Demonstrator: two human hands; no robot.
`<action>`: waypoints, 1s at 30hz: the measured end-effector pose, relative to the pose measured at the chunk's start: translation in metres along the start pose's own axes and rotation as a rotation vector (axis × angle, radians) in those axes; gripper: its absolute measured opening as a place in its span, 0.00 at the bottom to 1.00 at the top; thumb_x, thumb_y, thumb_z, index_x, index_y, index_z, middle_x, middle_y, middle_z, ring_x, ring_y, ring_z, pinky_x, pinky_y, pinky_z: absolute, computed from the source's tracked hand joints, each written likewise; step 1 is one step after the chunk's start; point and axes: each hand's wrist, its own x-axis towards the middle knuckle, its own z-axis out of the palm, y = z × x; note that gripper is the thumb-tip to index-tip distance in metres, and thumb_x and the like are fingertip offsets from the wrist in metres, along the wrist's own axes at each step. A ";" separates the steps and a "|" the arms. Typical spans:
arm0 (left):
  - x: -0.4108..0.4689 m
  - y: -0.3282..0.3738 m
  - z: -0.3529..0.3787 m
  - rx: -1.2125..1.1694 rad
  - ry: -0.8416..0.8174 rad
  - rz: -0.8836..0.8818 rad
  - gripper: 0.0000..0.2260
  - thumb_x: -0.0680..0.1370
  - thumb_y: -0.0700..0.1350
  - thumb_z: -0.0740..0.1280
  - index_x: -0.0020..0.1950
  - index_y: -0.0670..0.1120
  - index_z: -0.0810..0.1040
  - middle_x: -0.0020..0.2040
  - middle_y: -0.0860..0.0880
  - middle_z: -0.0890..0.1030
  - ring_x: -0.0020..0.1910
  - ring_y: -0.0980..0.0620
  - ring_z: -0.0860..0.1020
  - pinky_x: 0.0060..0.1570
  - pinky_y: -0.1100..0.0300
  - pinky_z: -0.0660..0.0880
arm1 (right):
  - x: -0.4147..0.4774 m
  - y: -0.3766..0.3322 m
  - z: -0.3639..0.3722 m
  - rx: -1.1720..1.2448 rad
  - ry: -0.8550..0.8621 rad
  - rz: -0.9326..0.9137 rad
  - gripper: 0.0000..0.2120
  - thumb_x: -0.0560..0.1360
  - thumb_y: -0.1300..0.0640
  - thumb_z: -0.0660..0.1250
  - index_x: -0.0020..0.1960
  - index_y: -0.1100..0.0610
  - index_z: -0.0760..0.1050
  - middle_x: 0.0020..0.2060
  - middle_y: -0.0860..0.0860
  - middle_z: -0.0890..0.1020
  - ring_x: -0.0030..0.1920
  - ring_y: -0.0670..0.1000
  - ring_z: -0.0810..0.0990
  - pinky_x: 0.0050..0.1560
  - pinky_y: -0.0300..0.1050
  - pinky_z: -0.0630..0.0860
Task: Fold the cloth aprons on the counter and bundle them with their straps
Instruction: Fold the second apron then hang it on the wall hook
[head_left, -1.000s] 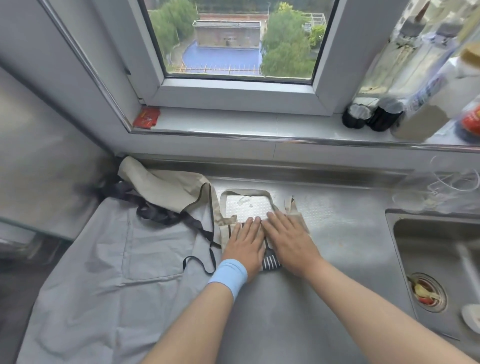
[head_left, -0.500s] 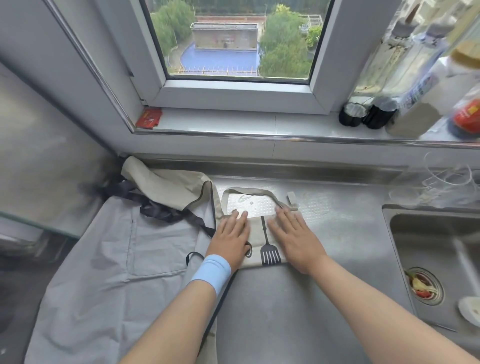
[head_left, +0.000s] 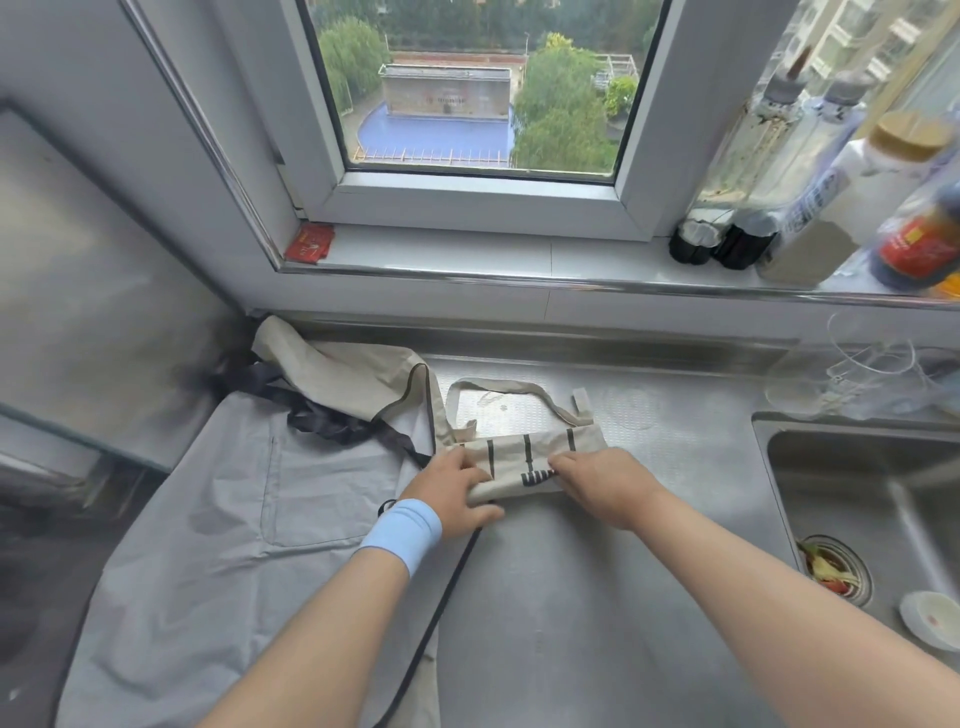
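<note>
A beige apron printed with dark utensil shapes lies folded into a narrow band on the steel counter. Its neck strap loops out behind it. My left hand, with a blue wristband, grips the band's left end, thumb under the near edge. My right hand pinches the band's right part. A grey apron with a pocket lies spread out to the left. A second beige apron with dark straps is crumpled at the back left.
A sink with food scraps in its drain sits at the right. Bottles crowd the right of the window sill. A red packet lies on the sill's left end. Clear plastic sits behind the sink.
Both hands went from pressing flat on the folded beige apron to gripping it. The apron is now folded narrower, and its far side has turned over to show dark stripes.
</note>
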 end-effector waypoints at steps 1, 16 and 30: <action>0.002 -0.002 -0.002 -0.029 0.021 -0.035 0.21 0.74 0.63 0.66 0.60 0.52 0.79 0.57 0.50 0.72 0.62 0.50 0.70 0.61 0.60 0.66 | 0.003 0.002 -0.003 0.033 -0.011 0.031 0.16 0.84 0.47 0.52 0.57 0.56 0.73 0.58 0.49 0.79 0.48 0.61 0.81 0.38 0.49 0.66; 0.044 0.024 -0.001 0.283 0.375 0.086 0.25 0.59 0.40 0.73 0.55 0.50 0.80 0.57 0.48 0.79 0.54 0.44 0.77 0.51 0.53 0.74 | 0.062 0.025 -0.003 -0.033 0.019 0.069 0.10 0.72 0.49 0.71 0.44 0.55 0.78 0.40 0.53 0.82 0.42 0.58 0.81 0.35 0.47 0.69; 0.038 0.014 0.023 0.160 0.360 0.228 0.13 0.74 0.55 0.60 0.38 0.49 0.79 0.34 0.52 0.77 0.31 0.49 0.76 0.33 0.61 0.74 | 0.012 0.027 0.019 0.014 0.310 -0.133 0.09 0.76 0.53 0.61 0.45 0.55 0.77 0.56 0.55 0.77 0.56 0.57 0.77 0.67 0.65 0.64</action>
